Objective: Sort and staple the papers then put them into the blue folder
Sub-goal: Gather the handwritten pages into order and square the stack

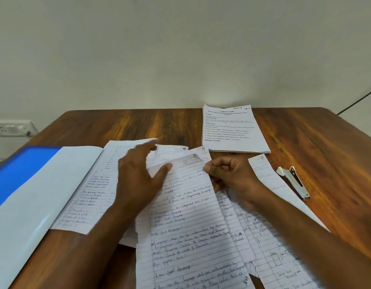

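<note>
Papers (190, 215) under hands, right hand (228, 176) pinching

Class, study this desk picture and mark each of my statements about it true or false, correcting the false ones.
1. The stapler lies on the wooden table, right of the handwritten pages. True.
2. The right hand pinches the edge of a handwritten page. True.
3. The blue folder sits at the right edge. False: it is at the left.
4. The left hand grips the stapler. False: its fingers are spread over the papers.
5. A printed sheet lies at the far side. True.
</note>
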`<state>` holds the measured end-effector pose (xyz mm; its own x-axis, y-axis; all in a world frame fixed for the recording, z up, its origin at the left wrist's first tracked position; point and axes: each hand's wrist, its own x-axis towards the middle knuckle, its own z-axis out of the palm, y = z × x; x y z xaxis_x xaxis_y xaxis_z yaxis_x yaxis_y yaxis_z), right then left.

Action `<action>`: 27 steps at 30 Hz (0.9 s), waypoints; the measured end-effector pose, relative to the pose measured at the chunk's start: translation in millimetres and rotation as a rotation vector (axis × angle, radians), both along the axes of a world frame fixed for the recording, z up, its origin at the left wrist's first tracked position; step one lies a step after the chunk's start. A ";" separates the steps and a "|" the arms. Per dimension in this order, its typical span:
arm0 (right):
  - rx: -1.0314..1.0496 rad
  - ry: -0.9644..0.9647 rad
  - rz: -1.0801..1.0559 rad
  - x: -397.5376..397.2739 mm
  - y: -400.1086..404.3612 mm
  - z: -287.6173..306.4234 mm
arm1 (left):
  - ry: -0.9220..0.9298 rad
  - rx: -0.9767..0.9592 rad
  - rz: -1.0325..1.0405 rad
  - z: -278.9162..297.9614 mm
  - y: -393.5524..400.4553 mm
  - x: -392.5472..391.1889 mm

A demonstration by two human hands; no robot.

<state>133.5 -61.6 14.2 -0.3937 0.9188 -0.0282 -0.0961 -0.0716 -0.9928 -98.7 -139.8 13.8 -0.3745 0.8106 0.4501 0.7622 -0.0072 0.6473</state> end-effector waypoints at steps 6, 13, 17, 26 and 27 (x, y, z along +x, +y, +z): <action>0.086 -0.136 0.021 -1.0 -3.8 0.8 | -0.098 -0.051 -0.210 -9.1 2.4 6.4; 0.277 -0.493 -0.231 19.2 21.5 -2.6 | -0.164 -0.023 -0.264 -14.5 5.4 4.2; 0.096 -0.306 -0.135 11.3 19.9 -5.4 | -0.188 -0.028 -0.268 -14.1 4.2 4.5; 0.089 -0.171 -0.117 7.7 9.6 1.8 | -0.160 0.041 -0.209 -12.5 8.2 -4.2; 0.080 -0.162 -0.111 10.1 10.1 6.3 | -0.162 0.054 -0.201 -12.3 8.1 -5.2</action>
